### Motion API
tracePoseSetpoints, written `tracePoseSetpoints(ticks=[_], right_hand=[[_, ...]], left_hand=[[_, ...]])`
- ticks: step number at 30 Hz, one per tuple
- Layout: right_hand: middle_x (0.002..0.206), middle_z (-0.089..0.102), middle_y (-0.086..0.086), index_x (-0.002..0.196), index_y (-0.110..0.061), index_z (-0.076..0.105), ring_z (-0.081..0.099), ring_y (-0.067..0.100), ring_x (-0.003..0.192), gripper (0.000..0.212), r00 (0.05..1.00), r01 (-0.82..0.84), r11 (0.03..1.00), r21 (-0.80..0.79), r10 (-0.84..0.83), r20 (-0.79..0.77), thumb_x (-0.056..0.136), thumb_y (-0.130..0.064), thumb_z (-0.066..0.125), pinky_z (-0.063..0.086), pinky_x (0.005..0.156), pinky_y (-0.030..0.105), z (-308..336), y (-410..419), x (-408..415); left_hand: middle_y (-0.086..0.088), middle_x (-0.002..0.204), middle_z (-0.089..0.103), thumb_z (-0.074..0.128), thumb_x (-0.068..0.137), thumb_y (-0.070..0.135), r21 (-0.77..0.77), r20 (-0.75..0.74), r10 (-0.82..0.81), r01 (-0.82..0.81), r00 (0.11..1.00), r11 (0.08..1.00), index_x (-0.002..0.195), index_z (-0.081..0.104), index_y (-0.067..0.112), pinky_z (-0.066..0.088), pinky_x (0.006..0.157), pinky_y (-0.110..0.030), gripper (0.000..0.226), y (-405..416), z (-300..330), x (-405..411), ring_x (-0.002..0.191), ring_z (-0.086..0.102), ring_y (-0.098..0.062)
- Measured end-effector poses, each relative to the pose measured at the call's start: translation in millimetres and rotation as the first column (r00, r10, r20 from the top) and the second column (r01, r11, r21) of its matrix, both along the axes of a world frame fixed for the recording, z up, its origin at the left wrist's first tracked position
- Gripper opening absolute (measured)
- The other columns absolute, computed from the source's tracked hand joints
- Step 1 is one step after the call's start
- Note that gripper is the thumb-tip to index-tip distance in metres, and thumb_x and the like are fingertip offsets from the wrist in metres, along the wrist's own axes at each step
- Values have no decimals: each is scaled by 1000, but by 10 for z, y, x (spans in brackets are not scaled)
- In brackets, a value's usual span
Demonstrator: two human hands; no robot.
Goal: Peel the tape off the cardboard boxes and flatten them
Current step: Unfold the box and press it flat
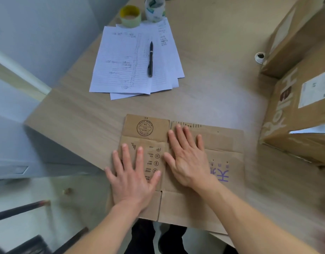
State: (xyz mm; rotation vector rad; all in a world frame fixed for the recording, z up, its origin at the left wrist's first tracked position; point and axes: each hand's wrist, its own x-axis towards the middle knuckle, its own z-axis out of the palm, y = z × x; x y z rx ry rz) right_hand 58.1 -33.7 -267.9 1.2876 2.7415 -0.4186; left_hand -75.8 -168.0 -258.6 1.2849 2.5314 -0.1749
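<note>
L grip: my left hand point(131, 177) is flat, fingers spread & straight, grasping nothing, palm down on the narrow printed panel at the 9 o'clock side of the flattened box point(203, 197).
Why: judging by the pose, I'm pressing so the folded panels stay down & don't spring back up.
Box place: lies flat on the bench point(213, 85) at its near edge, 6 o'clock flaps hanging just past the lip, right in front of me.
Box axis: long axis runs 9 to 3 o'clock; stamped flap points to 12, purple lettering sits toward 3.
R grip: my right hand point(188, 158) is also released, fingers straight, pressing across the crease between panel & far flap, just beside the L.
Tape: can't tell if any is left on this box.
Papers + pen point(150, 59): at 12 o'clock, well apart from the box.
Tape roll point(130, 17): far 12, past the papers.
Next boxes point(295, 107): stacked at 2–3 o'clock, not yet flattened, so task looks partway.
</note>
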Motion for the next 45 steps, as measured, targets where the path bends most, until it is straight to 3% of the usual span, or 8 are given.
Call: tracePoseSetpoints(ticks=[5,13,21,28,32,35,39,45], right_hand=[[167,-2,3,159,-20,5,-3,23,154,79,948,305,952,31,-306,82,95,-66,14,11,120,53,10,316,564],[158,30,16,147,-8,36,31,36,142,71,726,685,728,-12,-684,-78,92,-49,55,33,111,53,232,140,921],[116,64,17,118,-14,63,60,37,107,49,388,896,384,-225,-921,-25,79,-43,72,50,90,43,456,7,967],[85,76,7,97,-10,74,72,24,77,28,158,688,161,-708,-985,-70,71,-8,83,58,75,37,764,197,1203],[77,63,5,99,-7,67,46,10,49,18,16,448,252,-858,-961,-274,86,3,62,32,39,19,1262,407,1257],[71,53,4,81,-14,61,45,17,58,17,-210,118,326,-938,-915,-345,89,-10,47,33,52,26,1695,486,1356],[83,73,17,52,-7,66,65,29,74,53,-16,169,242,-955,-969,-249,95,-35,52,46,72,36,1749,292,1430],[72,69,13,73,1,66,59,23,66,18,393,445,359,-820,-901,-182,70,17,73,47,61,29,1135,-238,1452]], left_hand=[[-18,165,9,14,85,80,-13,29,-18,18,999,1000,157,22,26,25,105,-72,91,12,2,-30,148,11,-46],[-13,161,-30,-19,73,83,-143,54,-28,36,998,989,153,-22,32,15,110,-70,94,37,17,-97,147,-18,-43],[-9,161,12,75,74,61,114,303,142,-184,942,976,153,21,26,32,110,-52,102,380,347,-366,144,18,-34],[-11,100,73,77,76,-7,-6,857,339,-652,387,758,90,66,18,59,74,-40,31,712,679,-918,83,70,-26],[-6,93,75,60,80,-20,159,960,58,-706,273,690,91,66,18,55,78,-40,40,834,1172,-1151,89,68,-25],[3,82,72,72,69,-3,291,956,-196,-632,217,718,77,67,22,46,71,-35,27,755,1590,-1385,80,65,-17],[-1,87,76,76,60,-2,377,920,-262,-473,292,796,60,71,18,52,77,-22,21,493,1594,-1461,95,69,-15],[4,99,77,61,74,-24,260,885,-118,-268,451,927,57,72,14,45,104,-30,43,62,893,-1487,114,64,-18]])
